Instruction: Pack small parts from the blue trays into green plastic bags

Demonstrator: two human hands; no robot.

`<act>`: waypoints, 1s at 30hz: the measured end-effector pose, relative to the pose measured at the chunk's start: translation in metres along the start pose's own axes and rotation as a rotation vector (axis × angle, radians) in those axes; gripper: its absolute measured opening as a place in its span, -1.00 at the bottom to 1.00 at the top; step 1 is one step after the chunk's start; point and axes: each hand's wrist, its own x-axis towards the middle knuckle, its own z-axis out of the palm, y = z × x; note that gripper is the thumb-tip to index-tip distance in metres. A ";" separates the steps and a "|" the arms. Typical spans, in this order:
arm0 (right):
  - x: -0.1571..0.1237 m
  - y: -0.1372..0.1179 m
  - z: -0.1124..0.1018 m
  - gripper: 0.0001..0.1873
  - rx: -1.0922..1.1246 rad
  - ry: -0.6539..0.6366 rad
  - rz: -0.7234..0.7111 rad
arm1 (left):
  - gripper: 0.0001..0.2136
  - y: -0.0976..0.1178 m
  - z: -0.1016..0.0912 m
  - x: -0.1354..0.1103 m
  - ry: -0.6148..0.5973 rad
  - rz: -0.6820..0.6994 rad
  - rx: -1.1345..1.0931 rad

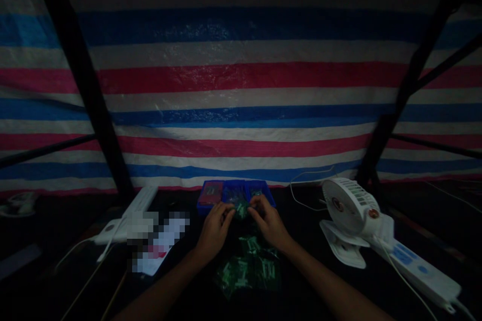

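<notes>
My left hand (215, 230) and my right hand (271, 224) are close together in front of a blue divided bin (205, 208). Between them is a small clear plastic bag (241, 209) with a greenish look, pinched at its left edge by the left fingers and at its right edge by the right ones. What is inside it is too dark to make out. Nearer to me, between my forearms, several similar greenish bags (241, 273) lie in a loose pile. The bin has three compartments; a reddish item (211, 192) is in the left one, and clear plastic shows in the others.
To the right, a white clip fan (344, 205) stands beside a white power strip (425, 268). Another white power strip (139, 203) with cables lies left, near a partly blurred phone-like object (161, 246). Dark frame posts (85, 80) stand before a striped tarp (241, 77).
</notes>
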 end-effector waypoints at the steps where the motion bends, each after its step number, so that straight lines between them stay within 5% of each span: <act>1: 0.000 -0.001 0.000 -0.86 0.003 -0.005 -0.006 | -0.78 -0.001 0.000 0.000 -0.001 -0.013 -0.007; 11: 0.001 -0.002 -0.001 -0.69 0.021 -0.040 -0.035 | -0.71 -0.004 0.002 -0.002 0.010 0.015 0.037; 21: 0.001 -0.001 0.000 -0.87 0.010 -0.062 -0.007 | -0.77 -0.001 0.001 -0.002 -0.024 0.083 0.084; 30: 0.000 -0.002 0.002 -0.77 -0.011 -0.035 -0.037 | -0.76 0.005 -0.001 0.003 -0.022 0.065 0.088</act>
